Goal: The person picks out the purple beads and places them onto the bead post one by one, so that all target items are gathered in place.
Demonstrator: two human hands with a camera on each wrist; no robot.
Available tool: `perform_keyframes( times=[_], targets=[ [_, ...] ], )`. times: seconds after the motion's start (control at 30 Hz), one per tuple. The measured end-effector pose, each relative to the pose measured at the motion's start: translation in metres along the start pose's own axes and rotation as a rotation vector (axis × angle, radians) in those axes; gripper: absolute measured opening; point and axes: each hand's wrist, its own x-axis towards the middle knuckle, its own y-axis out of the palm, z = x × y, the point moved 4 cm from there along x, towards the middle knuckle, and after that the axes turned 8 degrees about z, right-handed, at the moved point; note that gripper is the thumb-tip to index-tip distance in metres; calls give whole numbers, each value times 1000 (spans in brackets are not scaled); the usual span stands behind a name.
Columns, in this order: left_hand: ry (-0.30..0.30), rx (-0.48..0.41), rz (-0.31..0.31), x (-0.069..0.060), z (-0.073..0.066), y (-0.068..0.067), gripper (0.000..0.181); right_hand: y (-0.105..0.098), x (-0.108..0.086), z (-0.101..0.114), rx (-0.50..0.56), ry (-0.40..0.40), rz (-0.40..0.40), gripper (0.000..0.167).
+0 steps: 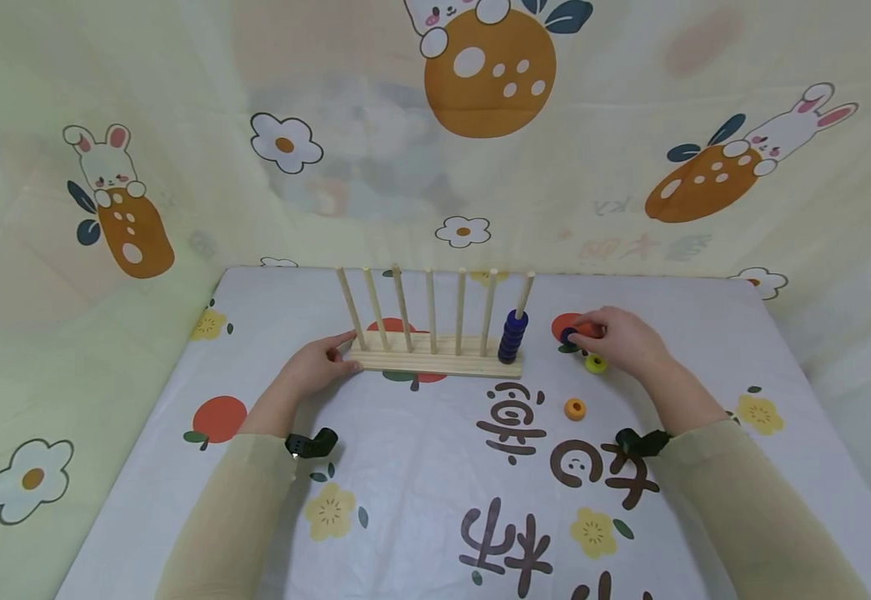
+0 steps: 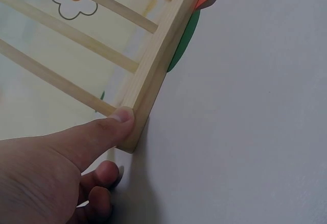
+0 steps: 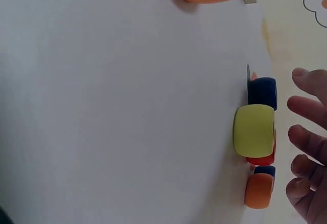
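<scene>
A wooden peg rack (image 1: 435,363) carries a row of upright pegs, with several dark blue beads (image 1: 512,337) stacked on its rightmost peg. My left hand (image 1: 315,367) grips the rack's left end, the thumb pressing on the base near the end peg; the index finger is hidden behind the wood. On the right, my right hand (image 1: 626,340) hovers over loose beads with its fingers apart and nothing between them. Nearest to its fingertips is a dark blue bead (image 3: 263,94). Beside that sits a yellow-green bead (image 3: 254,131), partly covering a red bead (image 3: 261,160).
An orange bead (image 1: 574,409) lies nearer on the table. Another orange bead (image 3: 258,191) and a second blue bead (image 3: 265,170) show beyond the red one. A printed cloth (image 1: 405,467) covers the table, and patterned curtains (image 1: 360,192) stand behind it and at both sides.
</scene>
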Motion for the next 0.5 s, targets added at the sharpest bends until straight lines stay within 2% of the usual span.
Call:
perform_keyframes(
  times=[0.5],
  targets=[
    [20,8,2,0,0,1,67,6,8,-1,-77,52,37,52]
  ],
)
